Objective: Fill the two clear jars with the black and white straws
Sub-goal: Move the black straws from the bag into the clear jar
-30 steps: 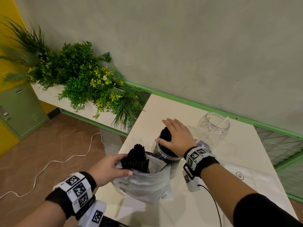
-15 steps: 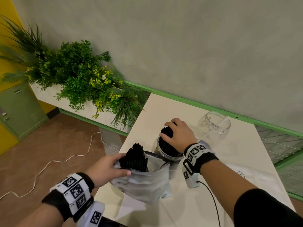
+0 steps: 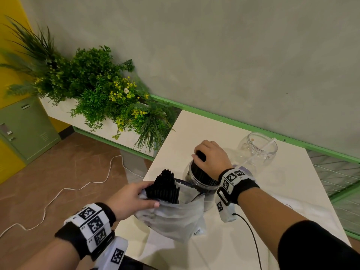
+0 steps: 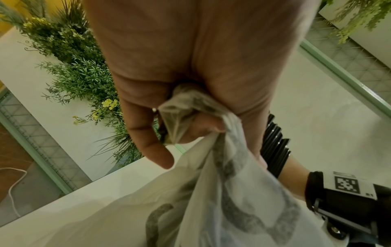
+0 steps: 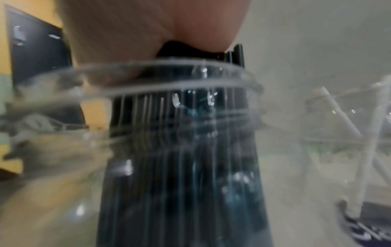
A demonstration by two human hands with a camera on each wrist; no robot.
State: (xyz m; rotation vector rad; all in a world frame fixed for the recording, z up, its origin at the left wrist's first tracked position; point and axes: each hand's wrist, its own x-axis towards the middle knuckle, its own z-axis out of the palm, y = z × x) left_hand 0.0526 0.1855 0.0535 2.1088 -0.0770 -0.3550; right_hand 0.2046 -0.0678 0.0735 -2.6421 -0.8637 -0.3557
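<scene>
The jars are clear, glossy plastic or glass; the black straws look smooth and faintly shiny. The bag is thin, crinkled translucent plastic; the table is smooth and matt.

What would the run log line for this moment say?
right hand: grips black straws in near jar | left hand: holds plastic bag of black straws | far jar: one white straw

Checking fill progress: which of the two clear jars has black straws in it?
The near jar under the right hand, packed with black straws. The far jar near the wall holds only white straws.
</scene>
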